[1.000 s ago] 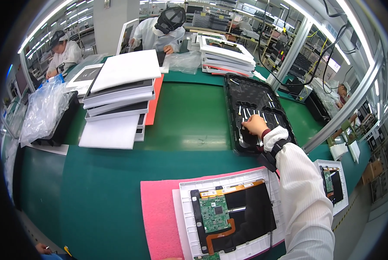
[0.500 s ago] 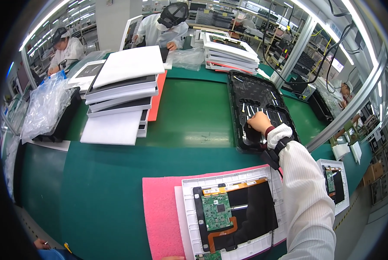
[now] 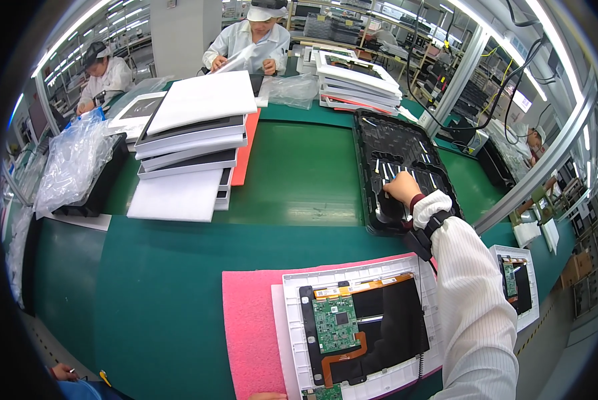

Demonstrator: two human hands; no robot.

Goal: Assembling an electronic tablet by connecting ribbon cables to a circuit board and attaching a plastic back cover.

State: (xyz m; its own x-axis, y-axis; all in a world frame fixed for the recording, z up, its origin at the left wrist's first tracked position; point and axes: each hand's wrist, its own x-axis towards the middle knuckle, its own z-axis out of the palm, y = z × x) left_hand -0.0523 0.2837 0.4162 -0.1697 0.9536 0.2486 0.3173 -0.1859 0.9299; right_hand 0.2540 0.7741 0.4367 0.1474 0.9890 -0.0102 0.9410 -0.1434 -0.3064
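My right hand point(image 3: 403, 189) reaches into a black plastic tray point(image 3: 369, 210) with small white-and-dark strips lying in its compartments. Its fingers are bent down and pressed together among the strips; what they pinch, if anything, is hidden. Just a sliver of my left hand point(image 3: 267, 396) shows at the lower edge, by the near side of a white-framed display unit point(image 3: 292, 293), its fingers out of sight. That unit lies back side up, with a green circuit board point(image 3: 332, 320), an orange flat cable point(image 3: 339, 361) and a black sheet point(image 3: 399, 327). Beneath it is a pink foam sheet point(image 3: 245, 333).
Stacked white panels and foam sheets point(image 3: 199, 100) stand at left, beside a bag-covered black bin point(image 3: 72, 167). Another display unit point(image 3: 520, 280) lies at right, near a metal post point(image 3: 519, 190). A co-worker point(image 3: 252, 40) sits opposite; another person's hand point(image 3: 64, 372) shows at lower left.
My right hand stays in the tray, with only slight movement. Across the table, the co-worker's head has come up and the white frame they hold has tipped lower. The view has shifted slightly.
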